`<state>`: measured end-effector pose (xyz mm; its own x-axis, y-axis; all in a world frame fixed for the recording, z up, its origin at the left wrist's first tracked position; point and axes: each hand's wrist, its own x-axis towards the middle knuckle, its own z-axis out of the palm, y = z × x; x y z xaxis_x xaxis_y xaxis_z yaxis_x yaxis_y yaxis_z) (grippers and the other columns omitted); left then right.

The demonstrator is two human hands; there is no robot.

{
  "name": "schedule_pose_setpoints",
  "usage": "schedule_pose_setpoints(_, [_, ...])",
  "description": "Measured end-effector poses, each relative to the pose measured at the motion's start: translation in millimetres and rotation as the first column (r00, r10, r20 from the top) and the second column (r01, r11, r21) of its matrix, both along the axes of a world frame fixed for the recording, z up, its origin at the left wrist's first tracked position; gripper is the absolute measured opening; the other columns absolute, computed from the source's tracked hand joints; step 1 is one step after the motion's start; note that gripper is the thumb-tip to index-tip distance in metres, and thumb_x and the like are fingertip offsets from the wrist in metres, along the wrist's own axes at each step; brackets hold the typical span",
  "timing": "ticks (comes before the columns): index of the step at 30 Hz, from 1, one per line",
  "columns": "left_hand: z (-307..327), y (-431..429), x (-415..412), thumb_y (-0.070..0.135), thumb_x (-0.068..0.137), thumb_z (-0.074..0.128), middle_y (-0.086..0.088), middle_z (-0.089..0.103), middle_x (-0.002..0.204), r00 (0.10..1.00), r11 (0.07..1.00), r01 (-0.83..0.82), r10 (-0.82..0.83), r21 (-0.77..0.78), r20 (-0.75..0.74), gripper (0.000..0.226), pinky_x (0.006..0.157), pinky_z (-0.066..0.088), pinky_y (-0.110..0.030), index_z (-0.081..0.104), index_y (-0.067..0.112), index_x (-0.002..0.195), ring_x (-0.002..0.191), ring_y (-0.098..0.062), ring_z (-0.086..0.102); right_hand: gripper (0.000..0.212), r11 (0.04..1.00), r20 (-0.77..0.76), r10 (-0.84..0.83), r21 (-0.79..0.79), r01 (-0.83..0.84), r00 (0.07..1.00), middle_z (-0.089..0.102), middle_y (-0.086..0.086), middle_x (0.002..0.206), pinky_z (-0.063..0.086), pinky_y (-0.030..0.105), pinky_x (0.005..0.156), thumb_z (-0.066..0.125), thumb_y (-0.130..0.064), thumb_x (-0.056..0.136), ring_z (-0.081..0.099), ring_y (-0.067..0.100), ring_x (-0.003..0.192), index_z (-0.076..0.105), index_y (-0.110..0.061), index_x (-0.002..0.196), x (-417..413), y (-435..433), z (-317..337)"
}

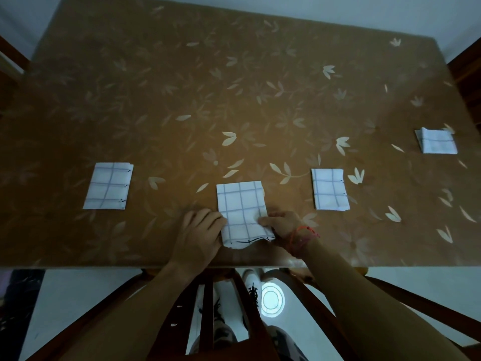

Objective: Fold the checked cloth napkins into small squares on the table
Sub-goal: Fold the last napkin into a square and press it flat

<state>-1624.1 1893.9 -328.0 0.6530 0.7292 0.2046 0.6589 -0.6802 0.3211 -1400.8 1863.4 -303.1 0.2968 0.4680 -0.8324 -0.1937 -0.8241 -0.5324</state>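
A white napkin with thin blue checks [242, 209] lies folded into a tall strip near the table's front edge. My left hand [200, 230] grips its lower left edge with the fingers tucked under the cloth. My right hand [282, 225], with a red thread bracelet on the wrist, pinches its lower right edge, thumb on top. The strip's near end is wavy and slightly lifted. A folded napkin [109, 186] rests at the left, another folded napkin [330, 188] at the right, and a third folded napkin [436, 140] far right.
The table [182, 100] has a brown cover with a pale leaf pattern. A wooden chair back [229, 308] stands under my arms at the front edge. Chair parts show at the left [10, 63] and right [466, 71] edges. My shoes [250, 285] are on the pale floor.
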Motion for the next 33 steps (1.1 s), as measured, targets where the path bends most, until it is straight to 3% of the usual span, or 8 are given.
schedule_pose_setpoints(5, [1.3, -2.2, -2.7, 0.022, 0.085, 0.054, 0.003, 0.069, 0.097, 1.0, 1.0, -0.009, 0.009, 0.013, 0.001, 0.019, 0.09, 0.035, -0.037, 0.07, 0.017, 0.092, 0.1, -0.022, 0.058, 0.04, 0.922, 0.322, 0.302, 0.141, -0.361, 0.897, 0.062, -0.002, 0.099, 0.055, 0.028, 0.067, 0.079, -0.007, 0.067, 0.06, 0.017, 0.087, 0.058, -0.018, 0.1, 2.3, -6.9, 3.1])
schedule_pose_setpoints(8, [3.4, -3.6, -4.7, 0.026, 0.087, 0.05, 0.004, 0.069, 0.093, 1.0, 1.0, -0.021, 0.021, -0.005, 0.004, 0.022, 0.091, 0.034, -0.036, 0.07, 0.017, 0.089, 0.098, -0.02, 0.058, 0.044, 0.884, 0.146, 0.38, 0.235, -0.405, 0.914, 0.063, -0.003, 0.084, 0.055, 0.022, 0.063, 0.08, -0.008, 0.071, 0.062, 0.017, 0.077, 0.06, -0.02, 0.108, 4.4, -12.5, 6.4])
schedule_pose_setpoints(11, [3.8, -5.0, -6.4, 0.03, 0.09, 0.047, 0.005, 0.07, 0.09, 0.999, 0.999, -0.038, 0.038, -0.035, -0.008, 0.026, 0.089, 0.035, -0.037, 0.07, 0.018, 0.088, 0.096, -0.02, 0.059, 0.074, 0.788, 0.096, 0.581, 0.183, -0.588, 0.808, 0.062, 0.001, 0.108, 0.055, 0.033, 0.085, 0.087, -0.046, 0.055, 0.062, 0.018, 0.098, 0.057, -0.034, 0.122, 11.5, -19.5, 11.4])
schedule_pose_setpoints(13, [3.3, -5.0, -7.2, 0.031, 0.091, 0.047, 0.005, 0.07, 0.088, 0.999, 0.997, -0.047, 0.047, -0.053, -0.01, 0.027, 0.087, 0.037, -0.038, 0.07, 0.018, 0.087, 0.094, -0.021, 0.06, 0.091, 0.66, 0.272, 0.686, 0.157, -0.734, 0.675, 0.052, -0.004, 0.128, 0.048, 0.033, 0.098, 0.089, -0.049, 0.046, 0.052, 0.014, 0.115, 0.053, -0.036, 0.128, 13.7, -25.1, 14.3])
schedule_pose_setpoints(16, [2.4, -3.4, -7.0, 0.032, 0.093, 0.046, 0.005, 0.069, 0.087, 0.998, 0.995, -0.059, 0.059, -0.084, -0.01, 0.028, 0.086, 0.039, -0.039, 0.069, 0.018, 0.086, 0.094, -0.02, 0.059, 0.068, 0.515, 0.656, 0.609, 0.099, -0.851, 0.445, 0.045, 0.003, 0.126, 0.044, 0.024, 0.1, 0.09, -0.026, 0.057, 0.043, 0.007, 0.11, 0.064, -0.021, 0.121, 10.8, -31.3, 10.7])
schedule_pose_setpoints(21, [2.7, 2.9, -4.6, 0.036, 0.093, 0.045, 0.004, 0.067, 0.079, 0.992, 0.977, -0.126, 0.126, -0.173, -0.007, 0.031, 0.083, 0.038, -0.039, 0.068, 0.016, 0.083, 0.089, -0.018, 0.057, 0.026, 0.524, 0.766, 0.468, 0.161, -0.836, 0.441, 0.063, 0.006, 0.114, 0.047, 0.02, 0.082, 0.079, -0.025, 0.073, 0.06, 0.016, 0.098, 0.076, -0.016, 0.097, 12.3, -23.1, 1.9])
schedule_pose_setpoints(25, [3.4, 10.9, -0.8, 0.037, 0.091, 0.044, 0.007, 0.063, 0.075, 0.983, 0.944, -0.178, 0.186, -0.278, -0.001, 0.028, 0.078, 0.034, -0.034, 0.065, 0.021, 0.08, 0.083, -0.015, 0.054, 0.043, 0.666, 0.663, 0.566, -0.018, -0.746, 0.49, 0.07, 0.0, 0.079, 0.053, 0.027, 0.062, 0.062, -0.057, 0.081, 0.064, 0.014, 0.071, 0.071, -0.015, 0.082, 11.2, -12.3, 1.8])
schedule_pose_setpoints(33, [3.1, 23.0, 7.7, 0.027, 0.092, 0.059, 0.007, 0.057, 0.076, 0.945, 0.856, -0.273, 0.324, -0.439, 0.044, 0.01, 0.068, 0.039, -0.029, 0.064, 0.019, 0.087, 0.076, -0.013, 0.05, 0.03, 0.796, 0.588, 0.473, 0.033, -0.604, 0.656, 0.067, -0.002, 0.078, 0.051, 0.027, 0.062, 0.062, -0.047, 0.086, 0.063, 0.016, 0.074, 0.071, -0.019, 0.088, 10.3, 14.3, -5.6])
